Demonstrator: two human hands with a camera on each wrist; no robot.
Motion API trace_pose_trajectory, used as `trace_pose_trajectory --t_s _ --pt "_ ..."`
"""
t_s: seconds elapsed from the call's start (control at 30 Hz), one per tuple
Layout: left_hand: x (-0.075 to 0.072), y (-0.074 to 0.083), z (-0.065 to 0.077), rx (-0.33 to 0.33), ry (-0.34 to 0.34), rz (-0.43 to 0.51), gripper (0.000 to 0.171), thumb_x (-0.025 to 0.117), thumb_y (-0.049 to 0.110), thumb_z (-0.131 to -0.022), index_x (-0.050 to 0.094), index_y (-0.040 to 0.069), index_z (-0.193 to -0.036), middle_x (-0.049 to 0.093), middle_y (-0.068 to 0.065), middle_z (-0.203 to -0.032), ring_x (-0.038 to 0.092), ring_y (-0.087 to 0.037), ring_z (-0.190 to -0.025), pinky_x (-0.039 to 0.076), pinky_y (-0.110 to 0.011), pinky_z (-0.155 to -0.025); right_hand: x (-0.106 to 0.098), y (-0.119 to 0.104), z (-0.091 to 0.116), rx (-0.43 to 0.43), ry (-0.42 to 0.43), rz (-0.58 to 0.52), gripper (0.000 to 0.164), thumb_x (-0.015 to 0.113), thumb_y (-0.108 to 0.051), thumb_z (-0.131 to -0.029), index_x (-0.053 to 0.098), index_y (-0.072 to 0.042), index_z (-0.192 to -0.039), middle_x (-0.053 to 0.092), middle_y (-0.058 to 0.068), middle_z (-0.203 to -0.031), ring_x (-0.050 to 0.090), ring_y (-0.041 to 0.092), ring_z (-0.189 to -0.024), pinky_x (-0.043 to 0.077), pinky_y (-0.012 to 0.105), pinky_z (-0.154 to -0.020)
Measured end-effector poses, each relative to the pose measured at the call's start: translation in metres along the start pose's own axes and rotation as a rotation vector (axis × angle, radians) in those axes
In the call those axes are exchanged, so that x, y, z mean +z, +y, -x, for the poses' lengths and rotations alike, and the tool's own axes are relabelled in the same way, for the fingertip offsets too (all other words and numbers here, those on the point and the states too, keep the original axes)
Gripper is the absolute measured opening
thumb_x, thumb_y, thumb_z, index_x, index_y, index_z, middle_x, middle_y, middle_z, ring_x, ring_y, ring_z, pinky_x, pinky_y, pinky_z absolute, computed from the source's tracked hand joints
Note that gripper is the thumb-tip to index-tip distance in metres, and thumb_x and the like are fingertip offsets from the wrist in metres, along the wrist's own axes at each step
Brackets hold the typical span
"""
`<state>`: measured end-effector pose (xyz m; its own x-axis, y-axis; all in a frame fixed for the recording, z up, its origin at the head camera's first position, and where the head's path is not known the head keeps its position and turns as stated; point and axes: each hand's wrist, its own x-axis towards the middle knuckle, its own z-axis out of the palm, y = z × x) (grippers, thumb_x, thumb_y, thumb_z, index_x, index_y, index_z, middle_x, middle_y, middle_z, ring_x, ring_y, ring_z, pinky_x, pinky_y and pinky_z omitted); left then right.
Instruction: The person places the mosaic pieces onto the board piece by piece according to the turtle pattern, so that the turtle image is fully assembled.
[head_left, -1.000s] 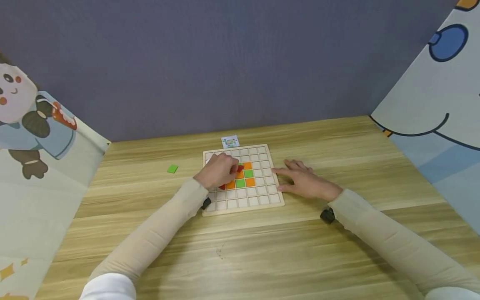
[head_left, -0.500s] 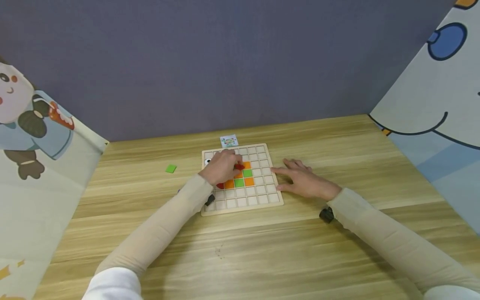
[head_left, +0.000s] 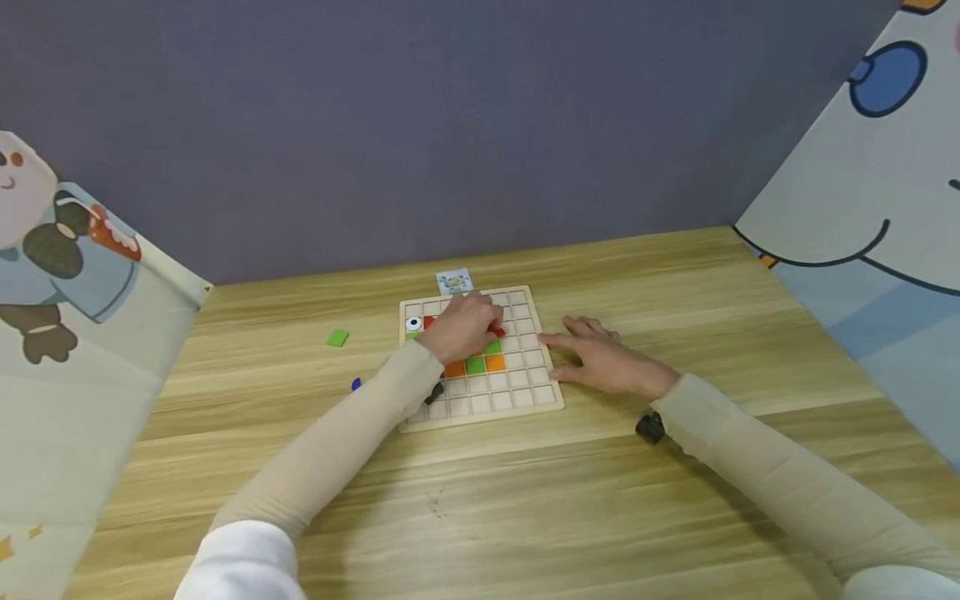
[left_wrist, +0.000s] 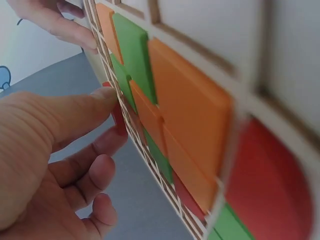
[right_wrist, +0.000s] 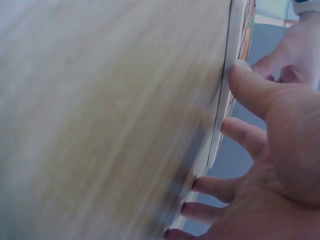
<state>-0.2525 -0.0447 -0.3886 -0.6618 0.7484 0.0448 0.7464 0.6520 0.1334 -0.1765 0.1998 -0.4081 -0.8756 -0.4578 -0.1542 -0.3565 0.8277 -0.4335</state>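
A wooden grid board (head_left: 480, 420) lies on the table with orange tiles (head_left: 495, 362), green tiles (head_left: 475, 365) and red pieces set in its cells. Over its upper middle, my left hand (head_left: 461, 327) pinches a red tile (left_wrist: 119, 117) between thumb and index finger, at the grid's surface. The other fingers of that hand curl loosely. At the board's right edge my right hand (head_left: 607, 360) has its fingers spread; thumb and index finger touch the rim, and the other fingertips rest on the table. An eye tile (head_left: 413, 323) shows in the upper left; my left hand hides some cells.
A loose green tile (head_left: 337, 337) lies left of the board. A blue piece (head_left: 356, 384) is partly hidden by the left sleeve. Behind the board sits a small printed card (head_left: 454, 282). A grey wall (head_left: 480, 150) rises along the table's back edge.
My left hand has moved right across the board with the red tile, uncovering the eye tile and the blue piece. The right hand stays at the board's edge.
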Motion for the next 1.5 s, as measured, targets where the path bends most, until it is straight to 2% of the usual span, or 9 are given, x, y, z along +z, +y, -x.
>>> trace_pose_trajectory --t_s 0.1,0.37,0.7,0.8,0.97,1.03,1.17,1.3,1.5 --pt "0.001 0.003 -0.006 0.002 -0.007 -0.010 0.006 0.070 0.020 -0.087 0.069 0.015 -0.084 0.061 0.004 -0.081 0.051 -0.014 -0.077 0.040 -0.034 -0.075 0.000 -0.001 -0.001 -0.003 -0.004 -0.001 0.060 0.057 -0.046 -0.092 0.039 -0.026 -0.146 0.014 0.024 -0.152 0.009 0.045 -0.137 0.012 0.073 -0.094" --pt "0.005 0.002 -0.015 -0.032 -0.031 -0.033 0.005 0.070 0.020 -0.087 0.072 0.018 -0.090 0.066 0.006 -0.090 0.053 -0.014 -0.084 0.039 -0.033 -0.074 0.000 -0.004 -0.005 -0.016 -0.011 -0.006 0.060 0.057 -0.046 -0.092 0.038 -0.027 -0.146 0.014 0.024 -0.152 0.008 0.045 -0.137 0.012 0.073 -0.094" --pt "0.001 0.000 -0.011 -0.063 -0.044 0.005 0.005 0.070 0.019 -0.087 0.074 0.021 -0.088 0.067 0.010 -0.089 0.052 -0.011 -0.082 0.038 -0.031 -0.072 0.000 -0.008 -0.008 -0.016 -0.018 0.000 0.061 0.057 -0.046 -0.092 0.038 -0.025 -0.146 0.013 0.026 -0.152 0.009 0.045 -0.137 0.013 0.073 -0.094" --pt "0.000 0.001 -0.009 -0.062 -0.036 -0.015 0.006 0.069 0.017 -0.088 0.073 0.021 -0.085 0.067 0.010 -0.088 0.051 -0.013 -0.080 0.038 -0.033 -0.072 0.000 -0.009 -0.008 -0.018 -0.018 -0.005 0.062 0.058 -0.046 -0.091 0.039 -0.024 -0.146 0.013 0.026 -0.152 0.009 0.046 -0.137 0.013 0.073 -0.095" --pt "-0.002 0.002 -0.005 -0.060 -0.042 -0.020 0.008 0.067 0.016 -0.089 0.074 0.020 -0.090 0.066 0.007 -0.093 0.054 -0.015 -0.085 0.041 -0.040 -0.082 0.001 -0.007 -0.008 -0.013 -0.017 -0.010 0.061 0.057 -0.046 -0.092 0.039 -0.025 -0.146 0.013 0.025 -0.152 0.008 0.045 -0.137 0.012 0.073 -0.095" --pt "-0.007 0.000 -0.001 -0.071 -0.040 0.013 0.010 0.067 0.016 -0.089 0.074 0.019 -0.096 0.066 0.006 -0.099 0.056 -0.017 -0.093 0.038 -0.047 -0.092 0.002 -0.006 -0.008 -0.009 -0.018 -0.006 0.061 0.057 -0.047 -0.092 0.038 -0.025 -0.146 0.012 0.025 -0.152 0.008 0.045 -0.137 0.012 0.073 -0.095" --pt "-0.024 -0.009 0.013 -0.080 -0.002 0.087 0.017 0.068 0.016 -0.089 0.073 0.016 -0.105 0.066 0.002 -0.107 0.055 -0.021 -0.101 0.032 -0.052 -0.100 0.002 -0.004 -0.006 0.005 -0.016 -0.002 0.061 0.057 -0.047 -0.092 0.037 -0.026 -0.146 0.011 0.024 -0.153 0.007 0.045 -0.137 0.010 0.072 -0.096" --pt "-0.040 -0.023 0.033 -0.078 0.032 0.152 0.020 0.068 0.016 -0.089 0.071 0.011 -0.108 0.065 -0.001 -0.110 0.053 -0.023 -0.102 0.033 -0.045 -0.098 0.001 -0.002 -0.004 0.011 -0.016 0.000 0.062 0.057 -0.047 -0.092 0.037 -0.027 -0.146 0.011 0.023 -0.153 0.006 0.044 -0.138 0.010 0.072 -0.096" --pt "-0.049 -0.045 0.071 -0.036 0.022 0.223 0.022 0.070 0.017 -0.087 0.071 0.012 -0.109 0.063 -0.002 -0.111 0.051 -0.022 -0.108 0.036 -0.038 -0.097 0.002 0.000 -0.001 0.009 -0.016 0.004 0.062 0.056 -0.048 -0.092 0.037 -0.027 -0.147 0.012 0.023 -0.153 0.006 0.044 -0.138 0.011 0.073 -0.096"
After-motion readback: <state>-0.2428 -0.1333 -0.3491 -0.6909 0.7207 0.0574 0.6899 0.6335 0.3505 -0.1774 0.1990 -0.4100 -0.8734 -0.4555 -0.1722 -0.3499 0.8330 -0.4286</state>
